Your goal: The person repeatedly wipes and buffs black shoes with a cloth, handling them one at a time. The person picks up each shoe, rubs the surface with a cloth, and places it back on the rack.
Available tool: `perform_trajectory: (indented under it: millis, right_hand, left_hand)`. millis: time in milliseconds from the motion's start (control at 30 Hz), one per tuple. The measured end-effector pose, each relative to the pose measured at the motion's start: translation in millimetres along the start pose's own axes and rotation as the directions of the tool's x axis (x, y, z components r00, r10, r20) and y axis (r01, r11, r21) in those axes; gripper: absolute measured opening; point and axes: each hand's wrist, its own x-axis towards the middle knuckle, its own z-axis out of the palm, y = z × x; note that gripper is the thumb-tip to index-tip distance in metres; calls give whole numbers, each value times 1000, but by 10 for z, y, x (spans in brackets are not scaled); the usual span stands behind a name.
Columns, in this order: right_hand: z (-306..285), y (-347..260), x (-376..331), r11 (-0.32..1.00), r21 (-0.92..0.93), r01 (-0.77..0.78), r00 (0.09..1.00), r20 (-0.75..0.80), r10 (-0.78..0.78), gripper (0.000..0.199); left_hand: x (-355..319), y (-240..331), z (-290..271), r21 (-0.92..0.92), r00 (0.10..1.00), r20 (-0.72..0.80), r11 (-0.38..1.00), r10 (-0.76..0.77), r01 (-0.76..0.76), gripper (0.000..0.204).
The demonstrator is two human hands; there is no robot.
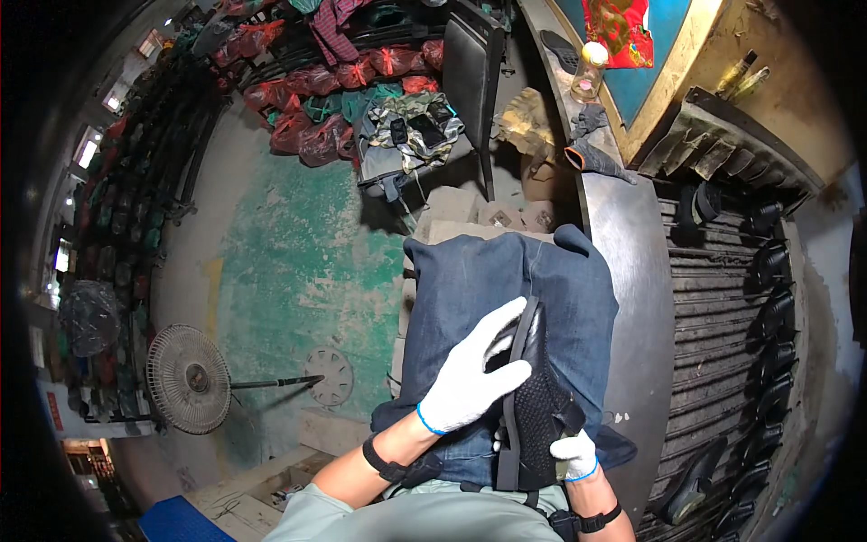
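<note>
A black shoe [545, 425] with a textured upper lies tilted on its side over my lap, its thick sole edge turned left. My left hand [474, 370], in a white glove with a blue cuff, clasps the far part of the shoe, with the thumb across the sole edge. My right hand [576, 454], gloved the same way, is curled at the near right side of the shoe, beside a black flap. Part of its grip is hidden, and a small greenish patch shows by its fingers. Dark blue denim cloth [470, 280] covers my lap under the shoe.
To the right runs a metal ledge [628, 271] beside a slatted conveyor [713, 334] bearing several black shoes. A grey glove [596, 161] and a jar [589, 74] rest farther along the ledge. A standing fan [190, 379] is at left; a chair [471, 81] holds clothing ahead.
</note>
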Motion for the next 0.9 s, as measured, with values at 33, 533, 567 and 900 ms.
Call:
perform_trajectory:
  millis: [33, 533, 567, 900]
  right_hand:
    - [-6, 17, -10, 998, -55, 24, 999, -24, -25, 98]
    - [261, -8, -41, 948, -317, 32, 998, -33, -45, 121]
    - [243, 1, -39, 949, -315, 30, 999, -27, -40, 122]
    - [223, 14, -49, 981, -194, -19, 999, -39, 12, 123]
  left_hand:
    - [10, 39, 15, -23, 1000, -15, 999, -25, 25, 87]
    - [86, 8, -77, -297, 989, -61, 948, -133, 110, 68]
    - [85, -8, -85, -337, 990, -47, 935, -131, 108, 72]
    - [5, -74, -178, -380, 995, 98, 924, 1, 36, 115]
